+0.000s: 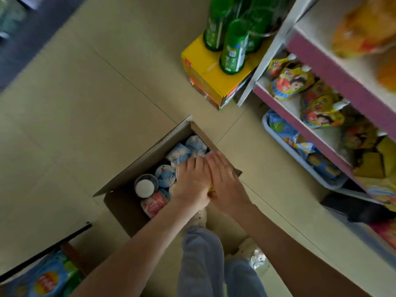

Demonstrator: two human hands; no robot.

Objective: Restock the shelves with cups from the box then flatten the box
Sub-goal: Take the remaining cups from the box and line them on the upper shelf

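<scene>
An open cardboard box (121,207) stands on the tiled floor in front of my legs. It holds several cups: a blue-and-white one (165,175), one with a white lid (145,187) and a red one (154,204), with more at the far end (178,155). My left hand (192,181) and my right hand (225,176) are side by side inside the box, backs up, fingers stretched over the cups. A yellow-orange bit shows between the palms. What they grip is hidden. The pink-edged shelves (321,67) rise at the right.
Cartoon snack bags (293,82) fill the lower shelf. A grey-blue tray (285,144) of packets sits on the floor under it. A yellow carton (203,67) topped with green bottles (233,48) stands beyond the box. A rack with snack bags (47,277) is at the bottom left.
</scene>
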